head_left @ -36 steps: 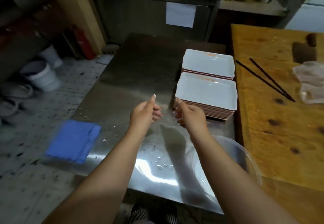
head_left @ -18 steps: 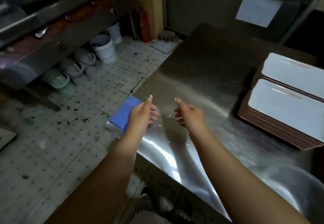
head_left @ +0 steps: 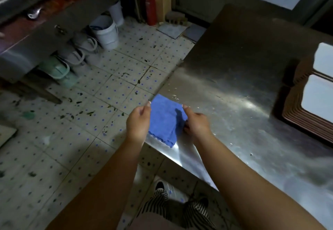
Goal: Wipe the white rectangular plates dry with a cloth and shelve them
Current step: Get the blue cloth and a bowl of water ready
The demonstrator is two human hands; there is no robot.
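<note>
Both hands now flanking blue cloth [head_left: 164,120], left hand [head_left: 138,121] and right hand [head_left: 196,122] fingers curled

Both forearms outstretched, left hand [head_left: 138,121] loosely curled with forefinger raised; right hand [head_left: 196,123] likewise

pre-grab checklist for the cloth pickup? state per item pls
1. Blue cloth within reach, at the steel table corner: ok.
2. Left hand at the cloth's left edge: ok.
3. Right hand at its right edge: ok.
4. Either hand actually gripping the cloth: cannot tell.
5. Plate stacks clear of both hands: ok.
6. Table dry: not ok, droplets near the cloth.
</note>
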